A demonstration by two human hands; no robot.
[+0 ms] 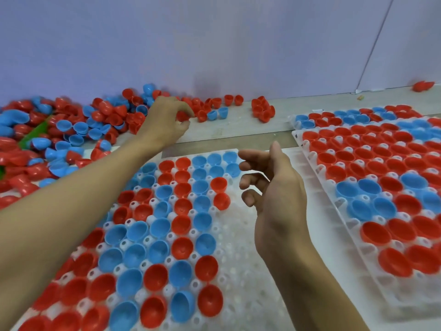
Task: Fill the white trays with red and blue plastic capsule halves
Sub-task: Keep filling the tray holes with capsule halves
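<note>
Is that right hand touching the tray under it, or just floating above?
Apart. In the head view the right hand hangs above the half-filled tray, fingers loosely curled, holding nothing; empty white cups show beneath it.

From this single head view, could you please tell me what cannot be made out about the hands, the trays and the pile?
- Left hand: whether its curled fingers already pinch a red capsule half; fingers and blur hide the contact.
- Near tray: the left forearm covers its left cells; the bottom edge cuts it off.
- Right trays: cut off by the right edge.
- Loose pile: cut off at the left edge; blurred.
</note>
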